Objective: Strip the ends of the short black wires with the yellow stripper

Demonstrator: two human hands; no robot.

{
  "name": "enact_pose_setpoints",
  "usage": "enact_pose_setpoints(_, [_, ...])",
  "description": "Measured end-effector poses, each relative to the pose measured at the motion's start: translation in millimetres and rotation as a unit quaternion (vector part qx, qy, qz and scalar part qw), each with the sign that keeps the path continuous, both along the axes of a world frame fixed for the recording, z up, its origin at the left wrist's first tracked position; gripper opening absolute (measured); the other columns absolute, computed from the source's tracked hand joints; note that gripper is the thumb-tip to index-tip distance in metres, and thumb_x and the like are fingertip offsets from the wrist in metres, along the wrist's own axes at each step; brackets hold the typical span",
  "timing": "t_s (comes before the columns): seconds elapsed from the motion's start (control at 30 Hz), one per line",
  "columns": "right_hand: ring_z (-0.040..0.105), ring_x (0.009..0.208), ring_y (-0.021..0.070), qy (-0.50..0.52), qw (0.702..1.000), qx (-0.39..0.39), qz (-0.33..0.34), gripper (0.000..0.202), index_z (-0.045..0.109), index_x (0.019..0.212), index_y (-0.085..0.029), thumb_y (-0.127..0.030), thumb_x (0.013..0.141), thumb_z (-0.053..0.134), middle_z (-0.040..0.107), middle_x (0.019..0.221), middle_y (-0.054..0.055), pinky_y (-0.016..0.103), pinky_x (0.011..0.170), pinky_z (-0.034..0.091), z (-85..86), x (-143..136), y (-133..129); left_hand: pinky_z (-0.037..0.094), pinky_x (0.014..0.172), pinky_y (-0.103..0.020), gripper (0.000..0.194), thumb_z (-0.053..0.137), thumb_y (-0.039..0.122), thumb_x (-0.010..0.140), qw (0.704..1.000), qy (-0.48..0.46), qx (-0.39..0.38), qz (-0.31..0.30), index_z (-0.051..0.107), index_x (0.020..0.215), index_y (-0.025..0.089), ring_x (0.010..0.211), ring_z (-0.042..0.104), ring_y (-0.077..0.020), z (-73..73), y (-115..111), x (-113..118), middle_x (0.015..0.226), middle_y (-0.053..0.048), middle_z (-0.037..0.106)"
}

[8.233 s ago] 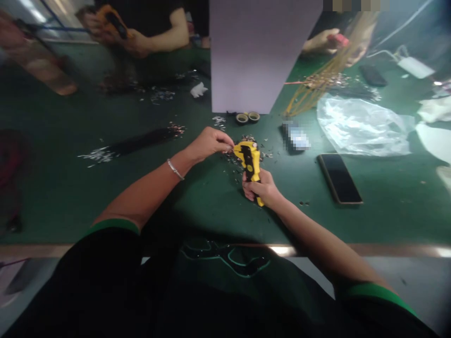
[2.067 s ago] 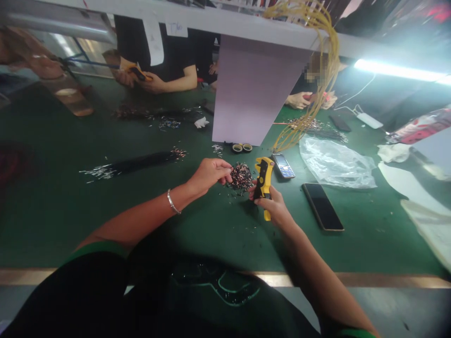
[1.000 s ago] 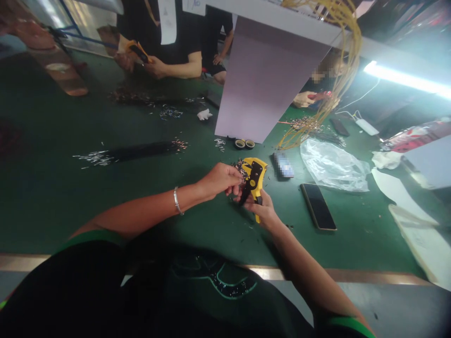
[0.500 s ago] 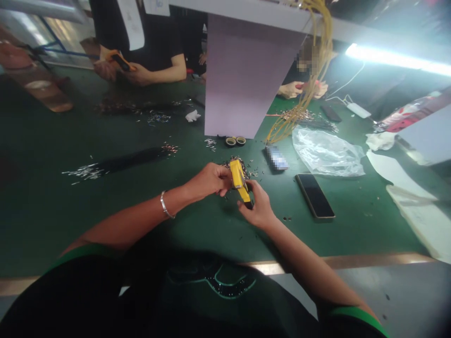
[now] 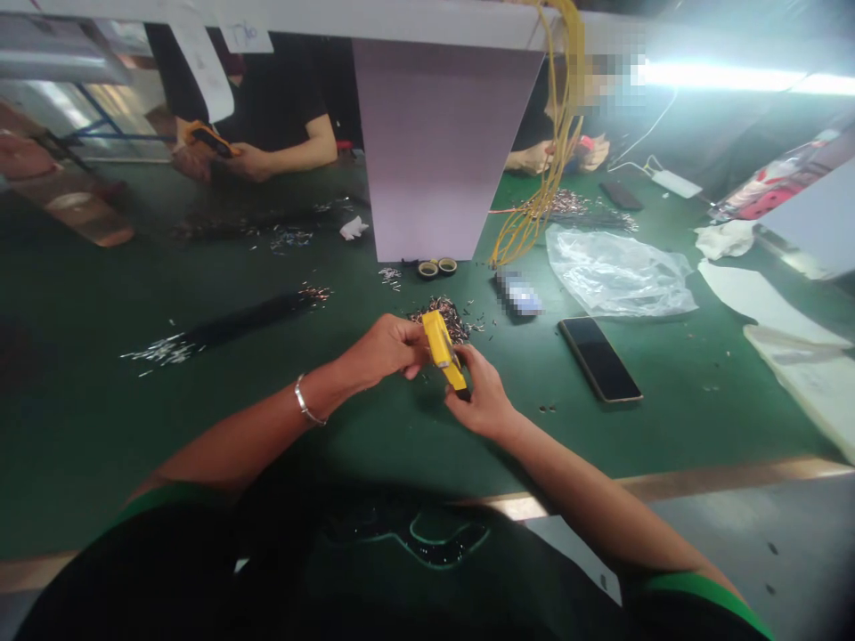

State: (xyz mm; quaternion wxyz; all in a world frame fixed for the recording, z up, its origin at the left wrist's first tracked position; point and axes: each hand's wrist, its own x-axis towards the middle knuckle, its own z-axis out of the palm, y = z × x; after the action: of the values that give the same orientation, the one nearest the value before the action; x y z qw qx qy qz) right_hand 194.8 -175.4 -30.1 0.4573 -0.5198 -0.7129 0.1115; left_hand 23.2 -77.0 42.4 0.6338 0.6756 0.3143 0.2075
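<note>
In the head view, my right hand (image 5: 484, 394) is wrapped around the handles of a yellow hand crimper (image 5: 439, 340) with a dark handle end. Its head points up and toward the far side of the table. My left hand (image 5: 387, 347), with a silver bracelet at the wrist, is closed in a pinch beside the crimper's head. Whatever lies between those fingers is too small or hidden to make out. Just behind the tool spreads a pile of small dark and copper-coloured pieces (image 5: 458, 316).
A bundle of black wires (image 5: 247, 319) lies left on the green table (image 5: 374, 454). Two tape rolls (image 5: 437, 267) stand by an upright panel (image 5: 434, 151). To the right are a phone (image 5: 599, 359) and a plastic bag (image 5: 614, 271). Two co-workers handle tools across the table.
The whole view has shifted slightly. Both hands keep their hold beside and on the yellow crimper, with little movement, and more of the pile behind it shows.
</note>
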Motion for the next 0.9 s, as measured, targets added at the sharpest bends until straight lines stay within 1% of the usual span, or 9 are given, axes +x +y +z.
enact_pose_setpoints(0.1, [0.063,0.081,0.0236,0.078,0.993,-0.086,0.031,0.035,0.051,0.105,-0.023,-0.017,0.071,0.055,0.065,0.091,0.006,0.039,0.076,0.053,-0.8,-2.8,1.3,0.031,0.041,-0.018,0.014,0.062,0.007,0.073,0.999,0.005,-0.041,0.03,0.065,0.061,0.013,0.037,0.042,-0.0037,1.0,-3.7,5.1,0.04,0.005,0.051])
enact_pose_setpoints(0.2, [0.061,0.075,0.0208,0.132,0.982,-0.127,0.054,0.028,0.052,0.099,-0.023,-0.019,0.071,0.055,0.063,0.086,0.003,0.036,0.072,0.052,2.6,-5.2,1.9,0.031,0.04,-0.018,0.017,0.06,0.006,0.074,0.996,0.022,-0.07,0.051,0.063,0.059,0.013,0.035,0.042,-0.0039,1.2,-5.6,7.9,0.039,0.005,0.051])
enact_pose_setpoints(0.3, [0.059,0.072,0.0198,0.158,0.976,-0.14,0.061,0.025,0.053,0.095,-0.023,-0.019,0.071,0.056,0.062,0.083,0.002,0.035,0.069,0.05,6.0,-6.9,2.0,0.032,0.04,-0.019,0.017,0.059,0.005,0.074,0.994,0.024,-0.088,0.058,0.063,0.06,0.013,0.035,0.044,-0.0044,-0.6,-5.2,8.1,0.038,0.005,0.052])
enact_pose_setpoints(0.43, [0.058,0.07,0.0195,0.184,0.968,-0.158,0.062,0.018,0.054,0.091,-0.023,-0.021,0.073,0.058,0.062,0.08,0.002,0.034,0.066,0.048,5.8,-8.4,1.8,0.032,0.039,-0.02,0.016,0.059,0.004,0.074,0.994,0.024,-0.099,0.049,0.065,0.062,0.013,0.033,0.043,-0.0047,-3.0,-3.5,8.3,0.038,0.004,0.053])
enact_pose_setpoints(0.53, [0.057,0.07,0.02,0.182,0.969,-0.156,0.051,0.016,0.055,0.091,-0.023,-0.023,0.076,0.06,0.062,0.08,0.003,0.035,0.066,0.048,2.0,-9.0,2.4,0.032,0.039,-0.021,0.017,0.059,0.003,0.074,0.993,0.023,-0.107,0.043,0.065,0.061,0.013,0.033,0.043,-0.0048,-3.6,-2.4,9.1,0.039,0.004,0.053])
enact_pose_setpoints(0.67, [0.057,0.067,0.0193,0.183,0.969,-0.162,0.035,0.013,0.054,0.089,-0.023,-0.023,0.078,0.061,0.062,0.078,0.003,0.034,0.063,0.049,-4.8,-9.1,4.9,0.031,0.038,-0.021,0.018,0.059,0.004,0.074,0.992,0.019,-0.121,0.043,0.064,0.059,0.013,0.032,0.042,-0.0051,-5.1,0.1,9.8,0.038,0.004,0.053])
enact_pose_setpoints(0.9, [0.058,0.064,0.0188,0.174,0.972,-0.155,0.019,0.012,0.055,0.088,-0.023,-0.025,0.079,0.063,0.062,0.073,0.001,0.034,0.062,0.051,-14.1,-9.0,11.1,0.031,0.037,-0.02,0.014,0.06,0.005,0.071,0.991,0.001,-0.135,0.023,0.065,0.06,0.013,0.032,0.043,-0.0056,-9.6,10.5,7.9,0.037,0.003,0.053])
